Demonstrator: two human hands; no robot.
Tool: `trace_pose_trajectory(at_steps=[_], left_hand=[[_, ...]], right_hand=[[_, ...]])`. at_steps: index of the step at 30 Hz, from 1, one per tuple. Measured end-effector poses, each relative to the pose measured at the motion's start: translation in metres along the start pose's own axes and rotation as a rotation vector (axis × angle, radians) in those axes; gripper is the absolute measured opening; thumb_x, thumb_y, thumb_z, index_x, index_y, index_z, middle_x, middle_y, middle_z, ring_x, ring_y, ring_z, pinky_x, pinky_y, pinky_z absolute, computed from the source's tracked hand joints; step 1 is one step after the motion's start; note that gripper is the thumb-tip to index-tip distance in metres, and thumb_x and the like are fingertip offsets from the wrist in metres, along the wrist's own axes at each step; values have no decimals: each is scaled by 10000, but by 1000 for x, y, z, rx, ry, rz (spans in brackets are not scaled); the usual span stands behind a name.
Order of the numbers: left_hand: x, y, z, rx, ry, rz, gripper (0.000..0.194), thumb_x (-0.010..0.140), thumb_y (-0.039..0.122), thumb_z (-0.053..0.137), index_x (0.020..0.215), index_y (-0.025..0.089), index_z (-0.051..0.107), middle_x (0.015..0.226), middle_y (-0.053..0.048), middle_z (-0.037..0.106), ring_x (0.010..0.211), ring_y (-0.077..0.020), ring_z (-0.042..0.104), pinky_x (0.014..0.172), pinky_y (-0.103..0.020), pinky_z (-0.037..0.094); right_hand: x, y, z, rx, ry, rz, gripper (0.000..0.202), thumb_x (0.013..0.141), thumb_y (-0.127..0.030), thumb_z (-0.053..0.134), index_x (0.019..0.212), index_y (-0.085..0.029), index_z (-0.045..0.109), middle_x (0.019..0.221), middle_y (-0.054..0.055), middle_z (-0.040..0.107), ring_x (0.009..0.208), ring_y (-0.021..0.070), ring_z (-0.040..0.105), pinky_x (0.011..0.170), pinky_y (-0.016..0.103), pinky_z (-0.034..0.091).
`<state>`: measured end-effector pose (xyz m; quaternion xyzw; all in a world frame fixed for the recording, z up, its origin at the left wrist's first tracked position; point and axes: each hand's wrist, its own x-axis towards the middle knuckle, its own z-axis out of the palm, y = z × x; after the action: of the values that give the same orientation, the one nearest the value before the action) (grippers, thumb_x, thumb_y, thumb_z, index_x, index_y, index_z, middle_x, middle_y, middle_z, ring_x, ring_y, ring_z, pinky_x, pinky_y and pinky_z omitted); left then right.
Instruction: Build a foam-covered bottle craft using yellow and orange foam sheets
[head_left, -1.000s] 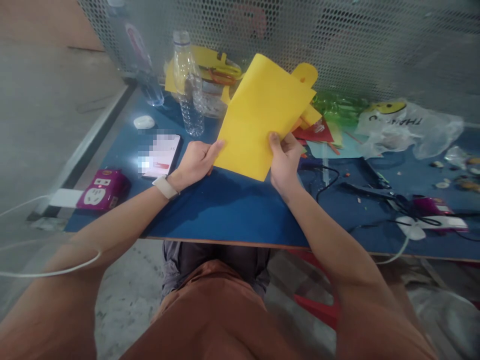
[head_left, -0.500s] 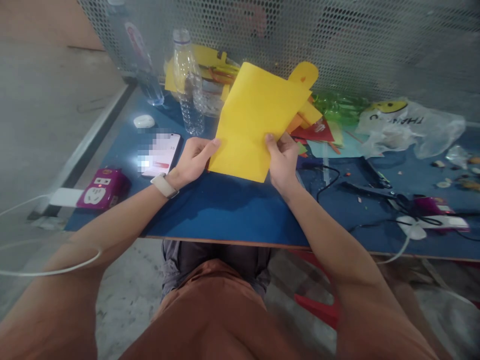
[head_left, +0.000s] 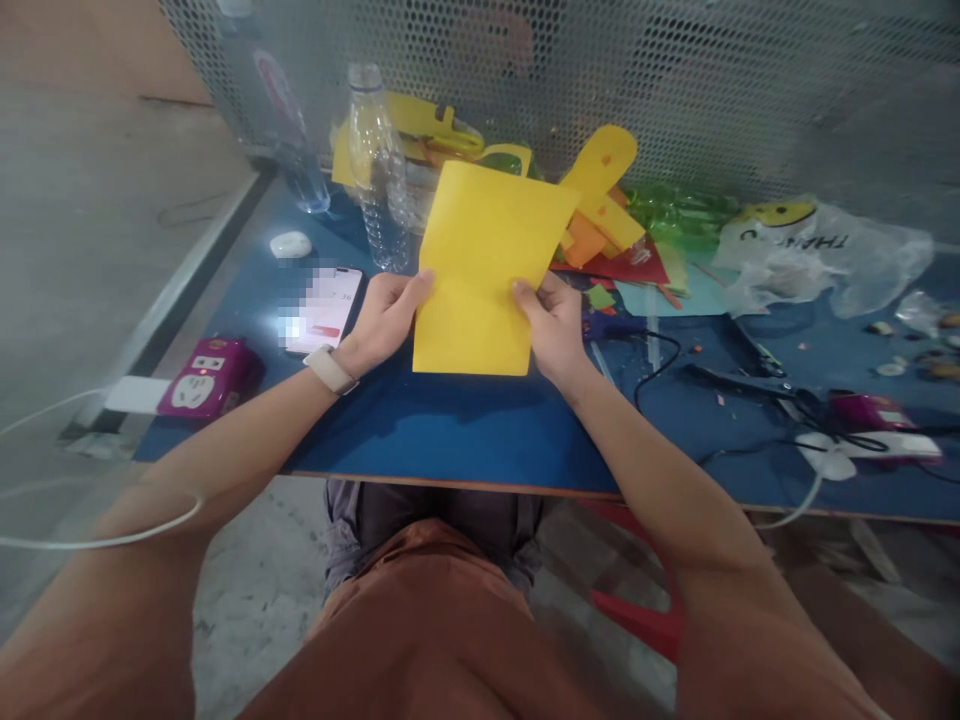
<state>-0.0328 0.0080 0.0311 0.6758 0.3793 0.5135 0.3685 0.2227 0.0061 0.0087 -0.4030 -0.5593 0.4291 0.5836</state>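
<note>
A yellow sheet [head_left: 484, 270] is held up above the blue table [head_left: 450, 435], its top edge slanting and its lower edge nearly level. My left hand [head_left: 391, 312] pinches its left edge, thumb on the front face. On the right edge, my right hand [head_left: 551, 325] grips it with the thumb in front and the fingers behind, partly hidden. Beyond the sheet lie yellow cut pieces [head_left: 600, 165], and orange and red pieces show beside them.
Clear bottles [head_left: 380, 190] stand at the back left, near a phone [head_left: 330, 310] and a purple socket block [head_left: 206, 378]. Rightward are a plastic bag [head_left: 825, 260], a black tool [head_left: 742, 383], cables and a second socket block [head_left: 870, 412]. A perforated metal screen rises behind.
The yellow sheet has moved left and toward me and sits more upright, uncovering more of the yellow and orange pieces behind it. My right hand has shifted slightly left; both hands keep hold.
</note>
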Motion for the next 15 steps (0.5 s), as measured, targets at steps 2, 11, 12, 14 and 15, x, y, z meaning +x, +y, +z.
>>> trace_pose_trajectory(at_steps=[2, 11, 12, 14, 15], left_hand=[[1, -1, -1, -25, 29, -6, 920, 1025, 939, 668, 604, 223, 273, 597, 32, 232, 542, -101, 182, 499, -337, 107], [3, -3, -5, -11, 74, -75, 882, 1015, 932, 694, 609, 232, 344, 612, 23, 303, 544, -104, 218, 521, -347, 105], [3, -3, -5, -1, 90, -83, 877, 1013, 933, 696, 609, 232, 358, 612, 21, 315, 544, -105, 232, 518, -344, 114], [3, -6, -5, 5, 110, -95, 879, 997, 947, 702, 608, 232, 372, 609, 19, 328, 544, -107, 254, 516, -338, 132], [3, -8, -6, -5, 111, -100, 881, 988, 951, 710, 605, 231, 375, 605, 20, 330, 543, -107, 262, 516, -337, 140]], right_hand=[[-2, -3, 0, -9, -44, 27, 623, 877, -849, 919, 1181, -310, 840, 1230, 64, 900, 1201, 331, 859, 1037, 492, 738], [-5, -4, 1, 30, -141, 123, 622, 845, -800, 975, 1166, -278, 872, 1174, 66, 909, 1089, 312, 865, 981, 485, 739], [-5, -4, 0, 25, -141, 128, 622, 847, -802, 973, 1167, -279, 873, 1175, 68, 907, 1098, 312, 863, 982, 484, 737], [-6, -4, 0, 16, -146, 139, 615, 855, -806, 965, 1165, -283, 874, 1181, 72, 903, 1117, 313, 858, 997, 487, 734], [-6, -4, 0, 15, -149, 143, 610, 857, -807, 964, 1158, -284, 875, 1179, 72, 902, 1120, 313, 857, 1007, 490, 732]])
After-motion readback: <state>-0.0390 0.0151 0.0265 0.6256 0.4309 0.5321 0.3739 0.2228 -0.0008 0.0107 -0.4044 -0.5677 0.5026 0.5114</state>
